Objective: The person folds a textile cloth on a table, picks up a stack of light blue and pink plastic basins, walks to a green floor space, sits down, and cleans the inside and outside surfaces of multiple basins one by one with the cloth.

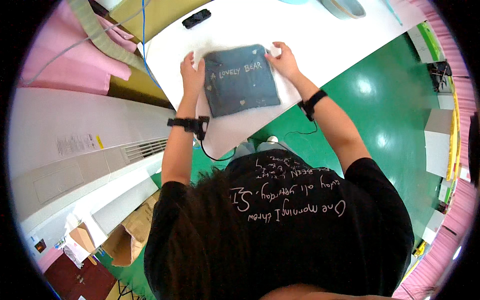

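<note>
Drapery (90,70) in pink is hung at the far left, above a white cabinet (120,110) with a vent grille, and room on that side looks narrow. Next, a blue cable (144,40) is passed down by the left edge of the white surface (285,25).

The left hand (192,72) is placed beside the left side of a dark blue folded fabric (242,82), its fingers and thumb apart and closed on nothing. Beyond it, a small black oblong item (196,19) is left near the far edge.

The fabric, marked with pale lettering and small pale patches, is laid flat between the two hands, its lower right corner just beside the slanting near edge. It appears to be framed from both sides so that its outline is kept square. The right hand (285,60) is set at the upper right corner; whether that corner is pinched cannot be told.

Open room is left on the surface beyond the fabric, up to a pale blue container (344,7). Farther right, past the edge, green floor (360,100) is seen, with boxes (440,142) lined along the rim.
</note>
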`<action>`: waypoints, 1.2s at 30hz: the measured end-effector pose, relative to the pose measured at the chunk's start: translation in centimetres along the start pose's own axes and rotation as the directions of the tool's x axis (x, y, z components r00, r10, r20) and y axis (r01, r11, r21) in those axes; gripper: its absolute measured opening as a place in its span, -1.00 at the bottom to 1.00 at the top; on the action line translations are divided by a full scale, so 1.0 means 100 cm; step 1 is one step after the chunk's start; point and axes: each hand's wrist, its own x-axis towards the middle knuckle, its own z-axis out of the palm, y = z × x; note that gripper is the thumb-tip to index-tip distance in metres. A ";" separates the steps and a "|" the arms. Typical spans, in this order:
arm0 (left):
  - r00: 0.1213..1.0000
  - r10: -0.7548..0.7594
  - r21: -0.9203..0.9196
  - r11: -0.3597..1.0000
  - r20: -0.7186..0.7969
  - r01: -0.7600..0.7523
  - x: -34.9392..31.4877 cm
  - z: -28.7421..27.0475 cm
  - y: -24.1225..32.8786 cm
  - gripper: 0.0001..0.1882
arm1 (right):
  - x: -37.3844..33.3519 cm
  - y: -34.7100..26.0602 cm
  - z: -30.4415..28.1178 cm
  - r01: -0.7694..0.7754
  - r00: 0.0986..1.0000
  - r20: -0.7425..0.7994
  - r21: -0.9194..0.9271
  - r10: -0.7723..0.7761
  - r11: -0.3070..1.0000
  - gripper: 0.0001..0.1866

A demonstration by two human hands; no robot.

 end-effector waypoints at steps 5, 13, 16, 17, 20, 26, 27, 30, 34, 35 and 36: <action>0.924 0.344 0.084 0.929 0.169 -0.361 -0.066 -0.014 0.031 -0.60 | -0.092 0.003 -0.004 0.468 0.883 0.071 -0.160 -0.463 0.869 -0.46; 0.731 0.462 0.197 0.762 0.502 -0.617 -0.123 0.011 0.054 -0.50 | -0.134 0.018 -0.013 0.582 0.800 0.350 -0.258 -0.487 0.771 -0.49; 0.747 0.419 0.232 0.771 0.516 -0.593 -0.125 0.012 0.054 -0.48 | -0.133 0.020 -0.013 0.584 0.799 0.350 -0.258 -0.488 0.770 -0.49; 0.747 0.419 0.235 0.769 0.516 -0.594 -0.126 0.010 0.052 -0.48 | -0.133 0.019 -0.011 0.584 0.799 0.347 -0.255 -0.491 0.770 -0.49; 0.759 0.414 0.248 0.771 0.503 -0.586 -0.124 -0.001 0.060 -0.45 | -0.129 0.016 -0.009 0.609 0.781 0.350 -0.244 -0.517 0.755 -0.49; 0.738 0.440 0.133 0.808 0.511 -0.573 -0.122 -0.042 0.038 -0.49 | -0.124 0.022 -0.010 0.629 0.745 0.329 -0.059 -0.580 0.775 -0.54; 0.731 0.454 0.115 0.806 0.510 -0.581 -0.126 -0.047 0.028 -0.55 | -0.126 0.030 -0.010 0.640 0.741 0.281 -0.024 -0.610 0.768 -0.61; 0.738 0.490 0.104 0.797 0.465 -0.595 -0.137 -0.051 0.022 -0.68 | -0.136 0.043 -0.007 0.667 0.730 0.210 -0.008 -0.651 0.745 -0.73; 0.752 0.522 0.170 0.764 0.402 -0.622 -0.137 -0.048 0.004 -0.80 | -0.136 0.036 -0.005 0.687 0.720 0.205 -0.077 -0.663 0.723 -0.81; 0.756 0.518 0.171 0.768 0.400 -0.617 -0.135 -0.045 0.001 -0.80 | -0.135 0.035 -0.004 0.688 0.718 0.211 -0.075 -0.663 0.722 -0.81; 0.787 0.484 0.149 0.808 0.382 -0.569 -0.134 -0.042 -0.001 -0.82 | -0.134 0.034 -0.004 0.686 0.723 0.199 -0.094 -0.662 0.721 -0.81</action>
